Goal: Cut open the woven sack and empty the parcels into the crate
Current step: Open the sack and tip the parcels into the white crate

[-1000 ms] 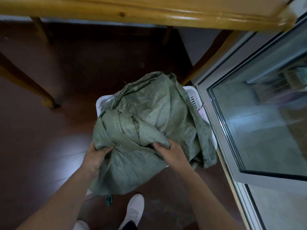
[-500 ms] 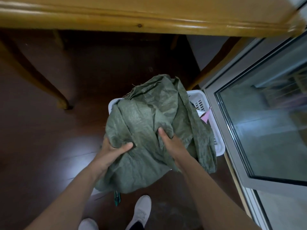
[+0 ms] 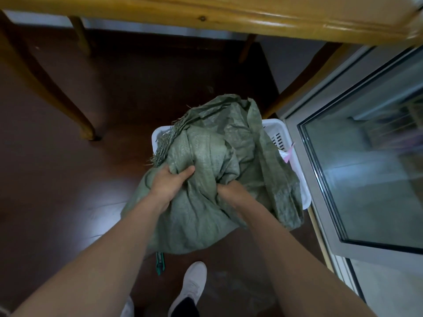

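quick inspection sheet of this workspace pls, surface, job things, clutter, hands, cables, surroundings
surface: dark glossy floor, bare where visible
job's things: green woven sack crumpled over white crate; pink-white parcel shows at the crate's right edge
clutter: green-handled cutter on the floor under the sack
grippers: left hand and right hand both gripping sack fabric
cables: nothing seen
surroundings: wooden table overhead, glass door right, white shoe below

— What stands over the dark brown floor (image 3: 57, 191)?
— A wooden desk (image 3: 229, 17), its varnished edge along the top, with a curved leg (image 3: 48, 88) coming down at the left.
— And to the right?
— A glass door (image 3: 370, 161) in a pale metal frame.
— Anything near the bottom?
— A white shoe (image 3: 193, 283), and just left of it a green-handled tool (image 3: 159, 263) on the floor.
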